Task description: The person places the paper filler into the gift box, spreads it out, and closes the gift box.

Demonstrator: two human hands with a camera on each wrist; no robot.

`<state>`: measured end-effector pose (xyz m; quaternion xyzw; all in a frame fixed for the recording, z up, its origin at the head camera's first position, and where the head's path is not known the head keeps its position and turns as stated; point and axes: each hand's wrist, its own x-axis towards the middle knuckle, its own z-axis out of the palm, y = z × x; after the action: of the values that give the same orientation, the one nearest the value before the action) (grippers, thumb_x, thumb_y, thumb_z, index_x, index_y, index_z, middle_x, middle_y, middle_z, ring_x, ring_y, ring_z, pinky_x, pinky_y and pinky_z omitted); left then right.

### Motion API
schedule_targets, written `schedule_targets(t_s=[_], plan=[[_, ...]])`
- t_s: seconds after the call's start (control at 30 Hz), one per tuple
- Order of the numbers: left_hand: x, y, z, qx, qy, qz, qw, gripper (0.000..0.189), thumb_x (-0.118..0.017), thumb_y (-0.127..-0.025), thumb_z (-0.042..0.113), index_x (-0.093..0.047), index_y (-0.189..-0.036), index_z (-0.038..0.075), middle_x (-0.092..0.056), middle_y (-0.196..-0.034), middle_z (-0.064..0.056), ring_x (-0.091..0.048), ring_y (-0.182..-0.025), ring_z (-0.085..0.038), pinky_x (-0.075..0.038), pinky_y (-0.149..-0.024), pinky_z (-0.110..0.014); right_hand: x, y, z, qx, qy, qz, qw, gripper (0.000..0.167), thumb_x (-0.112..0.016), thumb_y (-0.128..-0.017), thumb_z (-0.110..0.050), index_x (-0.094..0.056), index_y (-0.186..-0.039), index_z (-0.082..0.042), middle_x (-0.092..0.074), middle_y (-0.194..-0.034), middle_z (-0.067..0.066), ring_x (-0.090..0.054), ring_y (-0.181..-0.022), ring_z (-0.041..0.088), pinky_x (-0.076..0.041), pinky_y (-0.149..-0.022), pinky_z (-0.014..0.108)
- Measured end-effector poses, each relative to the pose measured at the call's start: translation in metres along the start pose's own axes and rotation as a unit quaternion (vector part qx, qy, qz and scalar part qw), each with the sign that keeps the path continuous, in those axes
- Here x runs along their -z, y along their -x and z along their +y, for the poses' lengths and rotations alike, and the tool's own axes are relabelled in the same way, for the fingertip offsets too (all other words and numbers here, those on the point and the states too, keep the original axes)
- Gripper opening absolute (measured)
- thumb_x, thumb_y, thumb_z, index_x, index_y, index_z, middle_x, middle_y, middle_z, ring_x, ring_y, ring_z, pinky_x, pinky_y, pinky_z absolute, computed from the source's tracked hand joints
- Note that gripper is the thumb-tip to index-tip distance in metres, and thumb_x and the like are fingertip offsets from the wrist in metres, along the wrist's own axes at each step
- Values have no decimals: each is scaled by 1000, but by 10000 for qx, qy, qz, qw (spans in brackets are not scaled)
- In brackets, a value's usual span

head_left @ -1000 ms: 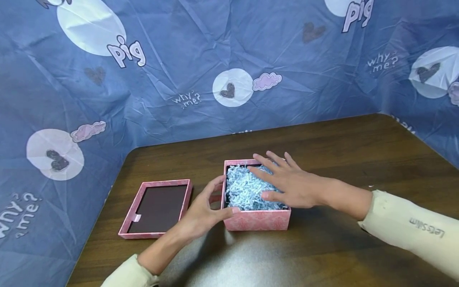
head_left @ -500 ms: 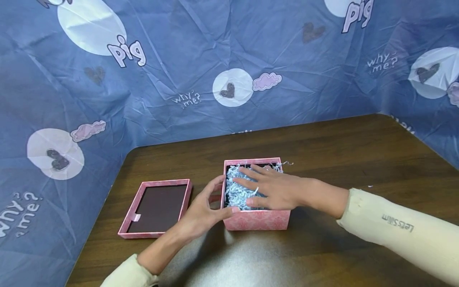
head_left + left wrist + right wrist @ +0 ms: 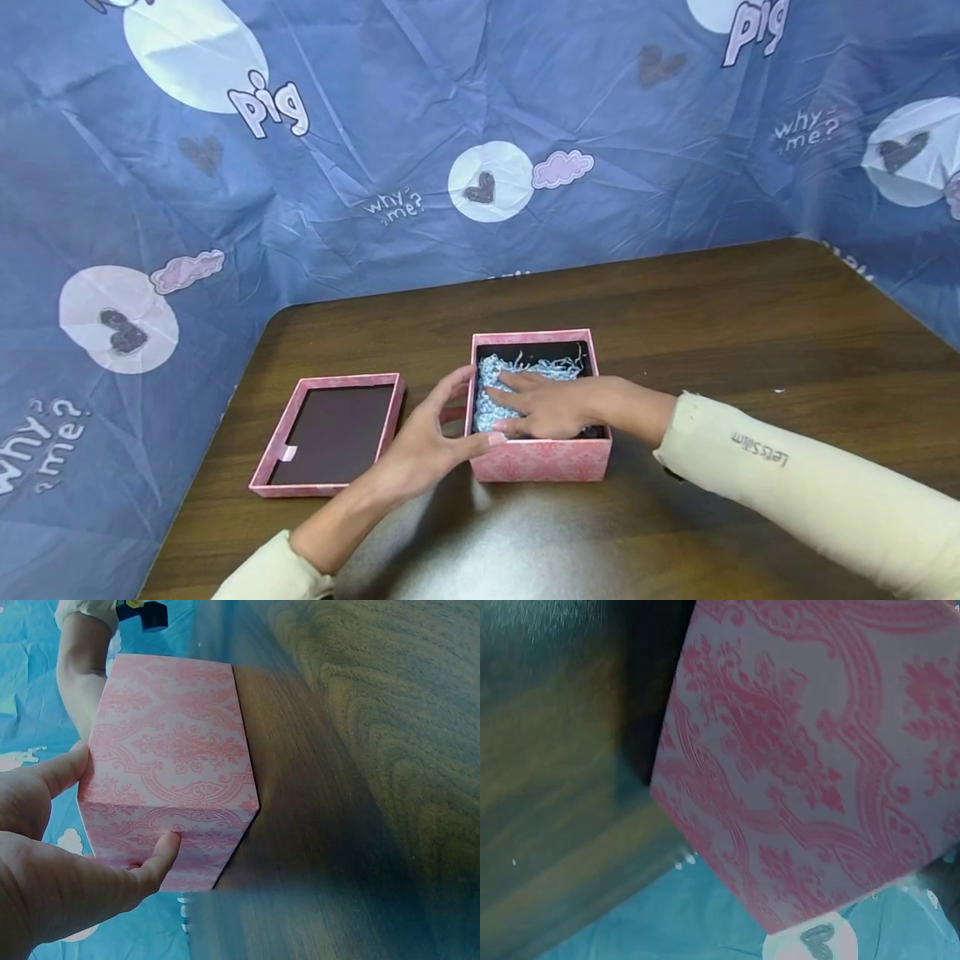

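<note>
A pink patterned gift box (image 3: 538,461) stands on the table, filled with light-blue shredded paper (image 3: 491,407). My left hand (image 3: 423,442) holds the box at its near left corner, thumb on the front wall and fingers along the left side. In the left wrist view the thumb and a finger touch two faces of the box (image 3: 172,742). Inside the box, my right hand (image 3: 551,407) presses the paper down with spread, fairly straight fingers. Only the box's outer wall (image 3: 802,750) fills the right wrist view; the fingers are out of it.
The pink-rimmed lid (image 3: 333,433) lies inside-up left of the box, with a small pale tab on its inner edge. A tiny white scrap (image 3: 779,391) is on the wooden table (image 3: 697,325) at right. Blue printed cloth (image 3: 360,92) hangs behind.
My right hand has moved left and down into the box, and the paper has sunk below the rim, baring dark lining at the back. The left hand has kept its place.
</note>
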<state>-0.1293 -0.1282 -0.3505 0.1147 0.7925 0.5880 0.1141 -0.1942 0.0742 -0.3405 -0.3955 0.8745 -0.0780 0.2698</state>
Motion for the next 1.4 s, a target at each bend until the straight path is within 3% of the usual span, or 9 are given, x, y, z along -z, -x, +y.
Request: schedule_targets(t_s=[0.2,0.4,0.63,0.83,1.1,1.23,1.4], plan=[[0,0,0,58,-6,2,10000,80,-75,-83,9,-31,-150,14,-39,-145,-17,-47,-124,-37,-50,-92,-44,2,5,-2,-157,-182,136,9996,65,-32,-101,-51,-14,-155,-20,-2,-161,10,-1,-147,33,-8,-116,53],[1,1,0,77,77,-24,9999,81,-75,-83,10,-30,-150,15,-39,-145,-16,-45,-125,-38,-51,-90,-43,19,30,-8,-41,-129,710,9974,67,-36,-100,-53,-17,-155,-20,-6,-161,11,-2,-146,35,-11,-115,56],[1,1,1,81,72,-50,9999,82,-76,-83,14,-30,-150,16,-39,-145,-16,-46,-124,-37,-51,-89,-41,36,54,-5,11,-428,1372,9896,67,-41,-100,-50,-16,-155,-23,-10,-160,10,-7,-146,30,-15,-111,62],[1,1,1,118,36,-4,9999,81,-77,-82,14,-31,-150,16,-39,-144,-15,-47,-124,-37,-51,-89,-42,38,61,-2,26,-573,1737,9831,68,-46,-98,-49,-23,-154,-17,-14,-159,11,-12,-145,29,-25,-110,57],[1,2,1,140,30,-31,9999,81,-77,-83,14,-31,-150,17,-39,-145,-15,-46,-125,-36,-51,-89,-42,35,62,-1,82,-677,2326,9702,65,-50,-98,-44,-31,-151,-14,-21,-157,12,-18,-143,29,-29,-108,57],[1,2,1,149,33,-44,9999,81,-76,-83,14,-31,-150,17,-39,-145,-15,-46,-125,-37,-51,-89,-42,27,59,-2,56,-639,2339,9701,63,-51,-99,-42,-30,-151,-14,-20,-158,13,-17,-143,31,-25,-109,60],[0,2,2,114,27,-25,9999,81,-76,-83,13,-31,-150,17,-39,-145,-16,-46,-124,-37,-51,-88,-42,10,53,-4,82,-405,1875,9814,64,-44,-101,-43,-27,-152,-10,-13,-159,18,-9,-145,38,-11,-111,63]])
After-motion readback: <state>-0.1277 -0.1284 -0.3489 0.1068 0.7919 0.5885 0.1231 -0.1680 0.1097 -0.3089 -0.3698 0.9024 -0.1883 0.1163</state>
